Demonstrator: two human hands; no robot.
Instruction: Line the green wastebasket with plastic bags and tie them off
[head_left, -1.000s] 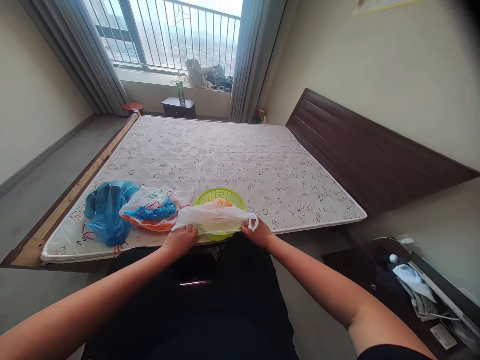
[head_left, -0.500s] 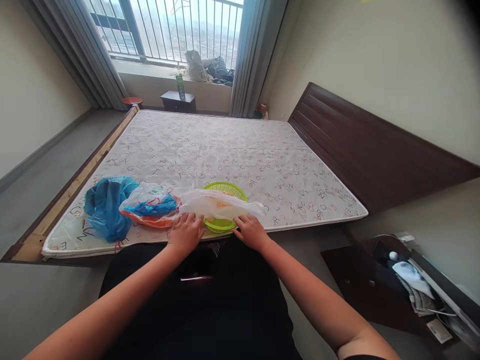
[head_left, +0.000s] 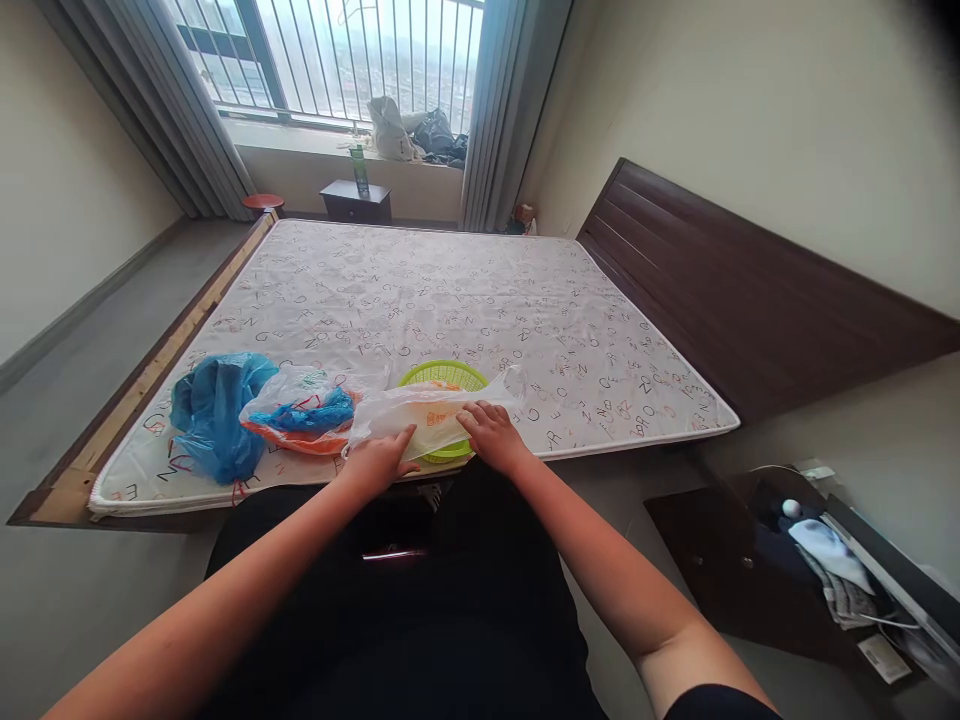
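A white plastic bag [head_left: 420,412] with orange print stretches between my two hands. It lies across a lime-green plastic basket [head_left: 446,372], hiding much of its middle. My left hand [head_left: 377,464] grips the bag's left near part, thumb toward the basket. On the right side of the bag, my right hand [head_left: 491,434] has its fingers curled over the plastic. Left of the white bag sits a clear-and-red plastic bag [head_left: 289,440] with a crumpled blue bag [head_left: 319,408] in it. A larger blue plastic bag [head_left: 225,415] rests farther left.
Everything lies near the front edge of a letter-patterned mattress [head_left: 420,290]. A dark wooden headboard [head_left: 750,270] rises at right. A low dark cabinet [head_left: 705,560] with cloth items stands at lower right. Beyond the bed are a nightstand [head_left: 356,200] and a red stool [head_left: 262,202].
My right hand has moved slightly up and left over the bag, and my left hand a little down. The white bag now lies flatter, with more of its print showing.
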